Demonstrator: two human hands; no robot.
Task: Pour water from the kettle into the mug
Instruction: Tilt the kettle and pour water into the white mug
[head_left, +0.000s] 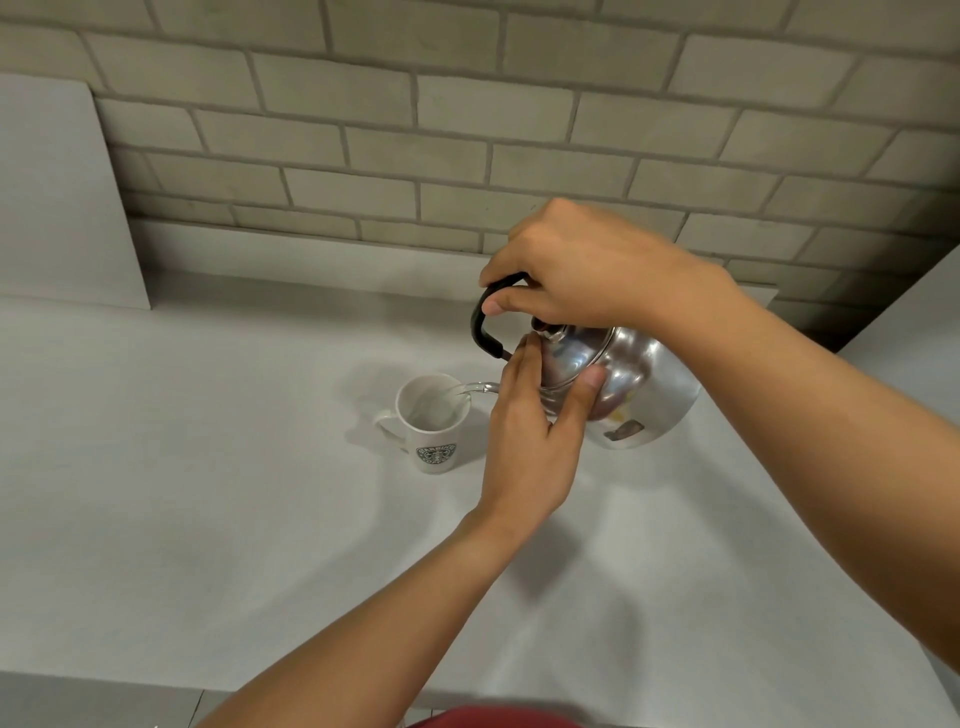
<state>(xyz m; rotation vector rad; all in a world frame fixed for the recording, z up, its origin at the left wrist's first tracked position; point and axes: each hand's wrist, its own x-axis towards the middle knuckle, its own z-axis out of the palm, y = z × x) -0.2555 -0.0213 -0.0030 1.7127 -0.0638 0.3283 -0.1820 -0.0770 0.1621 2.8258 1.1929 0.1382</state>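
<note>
Silver kettle (639, 384), white mug (434, 421)

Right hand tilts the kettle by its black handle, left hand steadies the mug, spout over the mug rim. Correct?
Not quite. In the head view the left hand presses on the kettle lid, not the mug, which stands untouched. The right hand does grip the black handle, spout over the rim.

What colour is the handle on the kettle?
Black. The handle shows best in the head view, gripped by the right hand.
</note>
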